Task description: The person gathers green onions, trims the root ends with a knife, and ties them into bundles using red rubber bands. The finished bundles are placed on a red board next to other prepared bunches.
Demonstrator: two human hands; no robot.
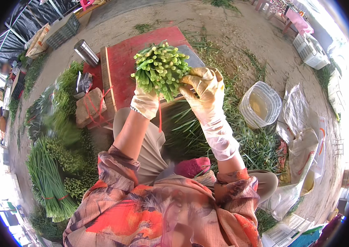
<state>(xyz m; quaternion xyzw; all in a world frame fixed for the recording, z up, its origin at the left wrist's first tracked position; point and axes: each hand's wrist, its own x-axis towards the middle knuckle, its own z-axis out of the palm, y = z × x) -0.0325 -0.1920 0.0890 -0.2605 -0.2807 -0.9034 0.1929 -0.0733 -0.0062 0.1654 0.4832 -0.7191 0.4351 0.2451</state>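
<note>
A bundle of green flower stalks, perhaps garlic chives (pixel 162 69), is held upright with the stalk ends facing the camera, above a low red board (pixel 125 61). My left hand (pixel 146 100), in a pale glove, grips the bundle from below and the left; its fingers are mostly hidden behind the stalks. My right hand (pixel 204 86), in a yellowed glove, touches the bundle's right edge with bent fingers and thumb. A red tie (pixel 160 115) hangs beneath the bundle. A dark grey slab (pixel 190 55) lies on the board behind it.
A steel flask (pixel 86 53) and a brick (pixel 90 107) wound with red ties are at the board's left. Tied green bundles (pixel 49 179) are heaped further left. Loose green leaves (pixel 255 148), a clear plastic tub (pixel 260 105) and plastic sacks (pixel 301 154) lie on the right.
</note>
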